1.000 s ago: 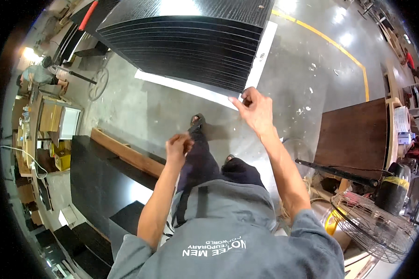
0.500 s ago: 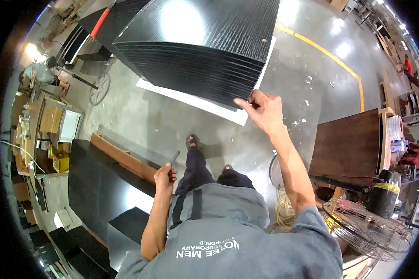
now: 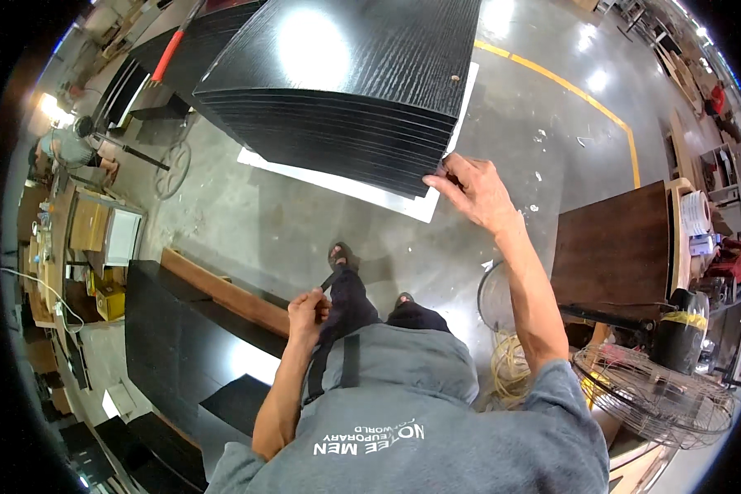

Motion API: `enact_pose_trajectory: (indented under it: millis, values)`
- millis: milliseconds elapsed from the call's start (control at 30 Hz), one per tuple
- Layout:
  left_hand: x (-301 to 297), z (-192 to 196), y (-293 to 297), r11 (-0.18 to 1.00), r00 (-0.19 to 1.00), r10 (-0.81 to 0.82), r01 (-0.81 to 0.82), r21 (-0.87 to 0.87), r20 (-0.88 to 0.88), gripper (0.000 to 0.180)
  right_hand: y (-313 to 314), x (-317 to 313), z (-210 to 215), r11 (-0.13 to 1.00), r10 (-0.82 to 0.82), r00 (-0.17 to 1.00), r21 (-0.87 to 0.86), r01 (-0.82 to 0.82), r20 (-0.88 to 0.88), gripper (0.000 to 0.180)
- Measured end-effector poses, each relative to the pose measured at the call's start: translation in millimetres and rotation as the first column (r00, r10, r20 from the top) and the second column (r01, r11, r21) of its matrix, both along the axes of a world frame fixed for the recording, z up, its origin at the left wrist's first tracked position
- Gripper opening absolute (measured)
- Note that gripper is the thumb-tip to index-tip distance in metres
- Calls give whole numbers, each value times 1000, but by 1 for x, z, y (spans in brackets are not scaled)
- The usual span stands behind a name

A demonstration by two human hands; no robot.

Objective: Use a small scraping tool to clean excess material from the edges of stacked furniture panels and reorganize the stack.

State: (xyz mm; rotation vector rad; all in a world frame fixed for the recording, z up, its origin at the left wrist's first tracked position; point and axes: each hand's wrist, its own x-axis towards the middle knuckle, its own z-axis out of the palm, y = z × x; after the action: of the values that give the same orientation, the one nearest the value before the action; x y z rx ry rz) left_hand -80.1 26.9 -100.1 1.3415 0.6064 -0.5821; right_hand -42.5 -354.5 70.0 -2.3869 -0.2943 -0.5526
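A tall stack of glossy black panels (image 3: 329, 132) with wood grain fills the upper middle. It rests on a white sheet (image 3: 416, 206) that sticks out along its near and right edges. My right hand (image 3: 479, 196) is closed round the stack's near right corner, low down, thumb on the front edges and fingers curled on the side. What lies inside those fingers is hidden. Well below the stack, in front of my leg, my left hand (image 3: 308, 313) is closed on a short, flat dark stick (image 3: 332, 281) that points up and right; its kind does not show.
More black boards (image 3: 181, 321) and a brown wooden plank (image 3: 222, 290) lie at lower left. At right stand a dark brown panel (image 3: 613, 243) and a fan with a wire cage (image 3: 650, 395). A red-handled tool (image 3: 167, 56) is at upper left. Another person (image 3: 74, 148) is far left.
My right hand has settled closer against the stack's corner, its thumb now on the panel edges. My left hand has moved slightly right with the stick. The view has shifted a little.
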Motion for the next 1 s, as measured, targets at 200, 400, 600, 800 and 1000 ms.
enact_pose_trajectory:
  millis: [200,400,600,800,1000]
  values:
    - [-1,4,-5,999,999,-38,39,30,-26,20,-3,-5,-5,1000,-10,999,5,10,-37,27]
    - [0,2,-8,998,998,-54,54,20,-19,16,8,0,20,988,-157,987,-9,157,-22,33]
    - [2,18,-20,996,996,-89,90,31,-25,14,-10,4,12,987,15,1000,161,-17,10,35]
    - [-1,13,-14,996,997,-74,76,42,-34,15,6,2,29,980,-43,997,194,31,60,40]
    - [1,15,-14,995,996,-89,90,31,-28,17,1,5,37,982,-54,997,183,42,63,35]
